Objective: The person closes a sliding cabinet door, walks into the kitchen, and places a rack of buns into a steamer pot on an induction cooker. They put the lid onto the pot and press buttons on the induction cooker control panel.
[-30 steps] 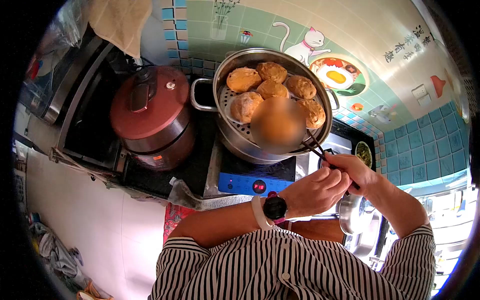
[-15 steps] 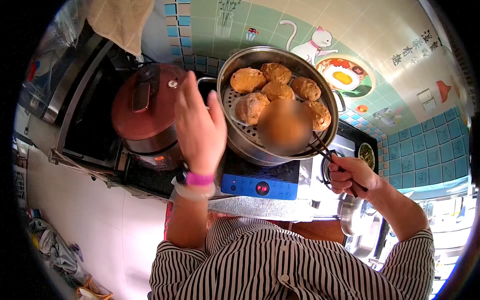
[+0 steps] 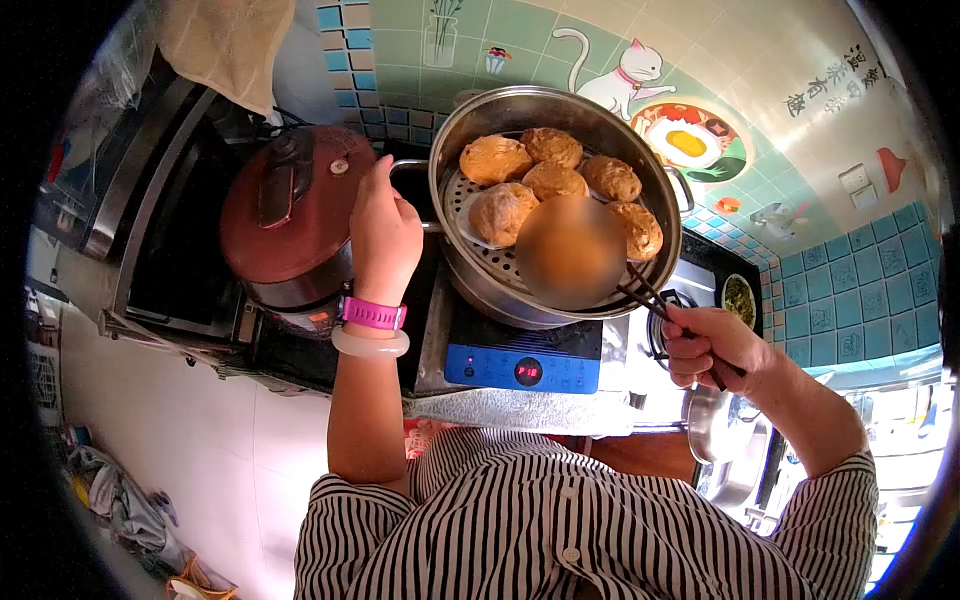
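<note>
The steamer pot [image 3: 500, 300] sits on the induction cooker [image 3: 520, 368], near the front edge of the black counter [image 3: 400, 345]. Inside the pot, a perforated tray [image 3: 462, 192] carries the brown buns [image 3: 556, 181]: six are distinct, grouped from the left side across the rear to the right side. A blurred orange-brown area covers the tray's front part; its detail cannot be read.

The left hand [image 3: 385, 235] is at the pot's left handle [image 3: 410, 165], fingers pointing toward the rear edge of the counter. The hand hides part of the handle; whether the fingers close on it cannot be told.

The right hand [image 3: 715, 347] is closed around the dark chopsticks [image 3: 648, 293]. Their tips reach over the pot's front-right rim; contact with a bun cannot be confirmed.

The red pressure cooker [image 3: 290, 220] stands left of the pot, beside the left hand. A bowl of green food [image 3: 739, 300] is near the counter's right end, beyond the right hand.
</note>
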Demonstrator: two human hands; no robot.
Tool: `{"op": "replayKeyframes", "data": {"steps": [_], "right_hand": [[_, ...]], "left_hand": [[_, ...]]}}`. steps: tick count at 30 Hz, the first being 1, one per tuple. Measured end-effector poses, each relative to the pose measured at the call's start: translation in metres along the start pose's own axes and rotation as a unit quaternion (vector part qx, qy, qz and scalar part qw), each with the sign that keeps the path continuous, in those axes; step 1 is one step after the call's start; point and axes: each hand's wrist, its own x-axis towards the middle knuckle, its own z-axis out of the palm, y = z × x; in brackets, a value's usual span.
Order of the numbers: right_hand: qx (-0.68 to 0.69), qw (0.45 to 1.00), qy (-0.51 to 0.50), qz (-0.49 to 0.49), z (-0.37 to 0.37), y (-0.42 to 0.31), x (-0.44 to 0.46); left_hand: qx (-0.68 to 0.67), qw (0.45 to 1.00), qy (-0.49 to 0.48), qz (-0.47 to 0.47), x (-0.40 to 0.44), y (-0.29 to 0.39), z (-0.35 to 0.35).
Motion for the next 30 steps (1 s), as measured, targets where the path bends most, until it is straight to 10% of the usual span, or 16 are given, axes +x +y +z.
{"op": "replayKeyframes", "data": {"steps": [30], "right_hand": [[-0.098,0.993,0.052,-0.051,0.019,0.013,-0.003]], "left_hand": [[-0.031,0.999,-0.010,0.009,-0.007,0.010,-0.017]]}}
